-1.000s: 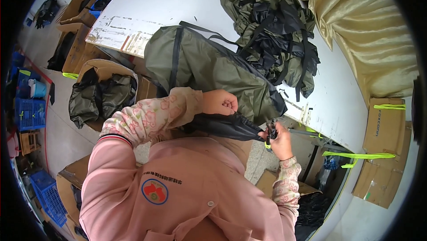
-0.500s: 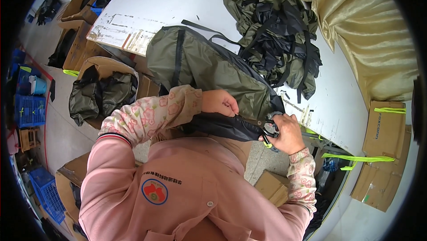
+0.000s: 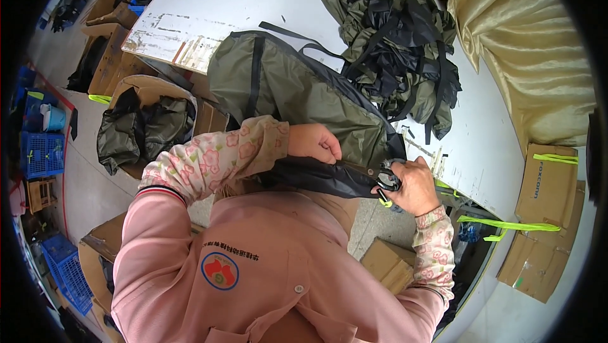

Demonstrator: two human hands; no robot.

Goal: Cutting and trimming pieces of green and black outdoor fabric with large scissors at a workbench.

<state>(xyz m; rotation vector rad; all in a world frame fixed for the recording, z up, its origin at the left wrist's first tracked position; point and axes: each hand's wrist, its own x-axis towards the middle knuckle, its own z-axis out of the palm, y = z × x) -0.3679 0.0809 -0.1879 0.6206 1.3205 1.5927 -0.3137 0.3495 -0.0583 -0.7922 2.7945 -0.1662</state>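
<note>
An olive-green and black fabric bag (image 3: pixel 304 96) lies over the table's near edge, its black lower part hanging toward my lap. My left hand (image 3: pixel 315 143) is closed, with thumb and fingers pinched at the upper edge of that black part. At the bag's right end, my right hand (image 3: pixel 415 186) is closed around a small black looped tool (image 3: pixel 388 180) with a lime-yellow bit below it. The tool's exact kind is hard to make out. Beside it, a small round metal-looking dot shows on the cloth.
Behind the bag, a heap of olive and black bags with straps (image 3: pixel 399 45) lies on the white table (image 3: pixel 209 1). A carton (image 3: pixel 149 83) with similar fabric stands at left. Gold curtain (image 3: pixel 506 39) hangs at right, above cartons (image 3: pixel 544 216) with lime ties. Blue crates (image 3: pixel 43 153) line the far left.
My right hand has shifted slightly to the right with the black tool, which has turned so its loop shows more clearly. My left hand remains almost in place on the bag.
</note>
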